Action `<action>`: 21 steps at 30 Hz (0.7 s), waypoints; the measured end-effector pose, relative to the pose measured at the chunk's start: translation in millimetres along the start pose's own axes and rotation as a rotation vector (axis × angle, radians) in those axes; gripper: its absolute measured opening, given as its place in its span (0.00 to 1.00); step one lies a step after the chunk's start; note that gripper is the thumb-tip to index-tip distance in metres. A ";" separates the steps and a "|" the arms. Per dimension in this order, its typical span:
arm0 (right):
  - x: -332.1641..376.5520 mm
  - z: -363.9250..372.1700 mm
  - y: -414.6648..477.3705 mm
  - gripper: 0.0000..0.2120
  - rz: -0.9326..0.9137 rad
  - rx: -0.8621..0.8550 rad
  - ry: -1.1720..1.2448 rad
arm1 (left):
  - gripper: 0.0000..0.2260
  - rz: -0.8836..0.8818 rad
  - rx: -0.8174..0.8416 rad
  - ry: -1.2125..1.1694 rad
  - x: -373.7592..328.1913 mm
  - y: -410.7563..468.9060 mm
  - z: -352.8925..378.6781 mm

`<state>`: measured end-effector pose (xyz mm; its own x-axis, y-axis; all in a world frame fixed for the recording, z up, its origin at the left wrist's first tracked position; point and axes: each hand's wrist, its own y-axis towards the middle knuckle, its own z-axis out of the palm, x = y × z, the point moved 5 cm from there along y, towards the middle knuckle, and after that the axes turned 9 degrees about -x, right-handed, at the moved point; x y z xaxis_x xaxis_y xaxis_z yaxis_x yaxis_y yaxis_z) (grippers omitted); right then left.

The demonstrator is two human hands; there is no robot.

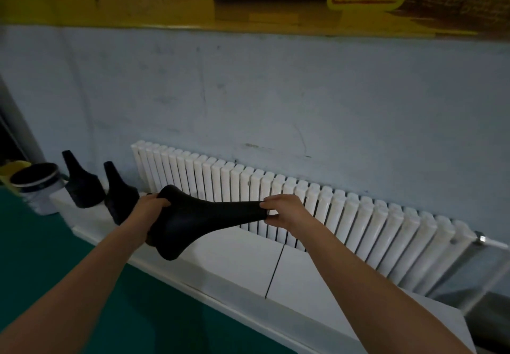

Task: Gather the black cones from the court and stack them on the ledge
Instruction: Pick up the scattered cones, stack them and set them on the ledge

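Two black cones stand upright on the white ledge (234, 265) toward its left end: the far cone (80, 185) closest to that end and the near cone (118, 193) just beside it. They are slightly apart, with their wide bases down so they sit steady.

The held cone (204, 218) is off the ledge, lying roughly level in the air above its front edge, just right of the near cone. The left hand (153, 210) has its fingers curled tight round the wide base end. The right hand (284, 211) pinches the narrow tip between thumb and fingertips, fingers drawn together. Holding it at both ends probably gives control of its tilt, so it can be swung upright with the open base leading. Whether it is one cone or several nested together cannot be told.

As a judgement, the step in hand is bringing this cone over to the two on the ledge. Since those two stand side by side and not nested, the stacking is not yet done.

A white radiator (331, 210) runs along the ledge's back edge against the wall. That leaves only a shallow strip of ledge, so a cone set down there should stay toward the front. Past the ledge's left end a dark-rimmed bucket (36, 185) sits low, near the green court floor (41, 243).
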<state>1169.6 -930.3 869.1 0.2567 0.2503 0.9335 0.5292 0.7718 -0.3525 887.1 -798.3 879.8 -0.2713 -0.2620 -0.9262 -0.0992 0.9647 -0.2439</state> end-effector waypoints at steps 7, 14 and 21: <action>17.8 18.9 36.7 0.04 -0.021 0.036 -0.046 | 0.15 -0.025 -0.015 0.011 -6.9 48.2 4.6; 24.3 68.6 90.4 0.09 0.007 -0.006 -0.074 | 0.14 -0.041 -0.010 0.044 -14.5 114.7 2.3; 43.2 169.6 143.3 0.05 0.024 -0.030 -0.075 | 0.13 -0.048 0.014 0.072 -22.9 219.4 -37.2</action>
<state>1119.4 -709.8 870.1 0.2095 0.3126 0.9265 0.5481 0.7471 -0.3760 836.0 -581.6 858.2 -0.3342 -0.3087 -0.8905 -0.1008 0.9511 -0.2919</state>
